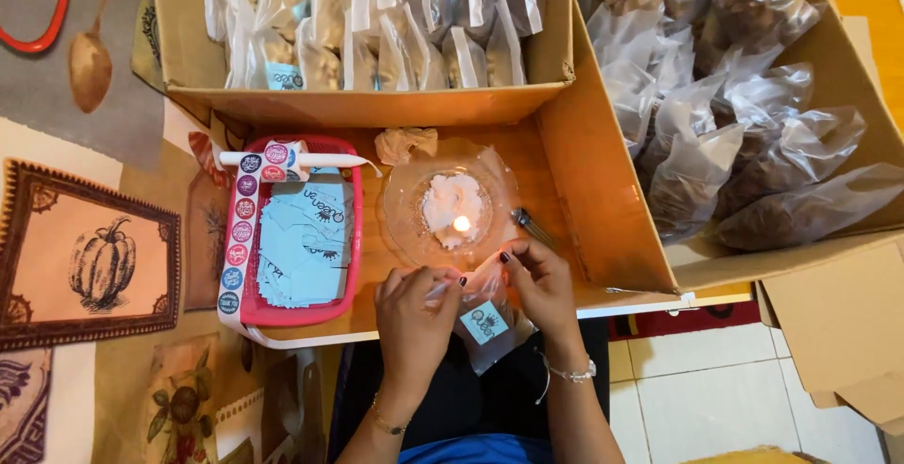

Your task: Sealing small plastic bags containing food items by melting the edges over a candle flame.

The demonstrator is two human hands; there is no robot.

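- The left hand (411, 309) has its fingers (443, 287) pinched on the top edge of a small clear plastic bag (482, 318), gripping it from the left side.
- The right hand (540, 280) pinches the same top edge from the right, fingers (508, 259) closed on the plastic, so the bag hangs between both hands.
- The bag sits at the near edge of the wooden table (556, 191), over the person's lap, and carries a pale blue label (484, 321) on its front.
- The top of the bag is held just beside a small lit candle (460, 224), whose flame burns on a lump of white wax in a clear glass dish (405, 205).
- A metal tool (532, 227) lies on the table just right of the dish, near the right hand.
- Left of the dish stands a red plastic basket (353, 238) filled with pale blue paper labels (303, 247); a strip of round stickers (239, 238) hangs over its left rim.
- A white candle stick (330, 159) lies across the basket's far rim.
- A crumpled bit of plastic (405, 142) lies beyond the dish.
- A cardboard box (367, 104) at the far side holds upright filled clear packets (377, 21).
- A larger cardboard box (603, 172) on the right holds bigger bags of brown contents (744, 144).
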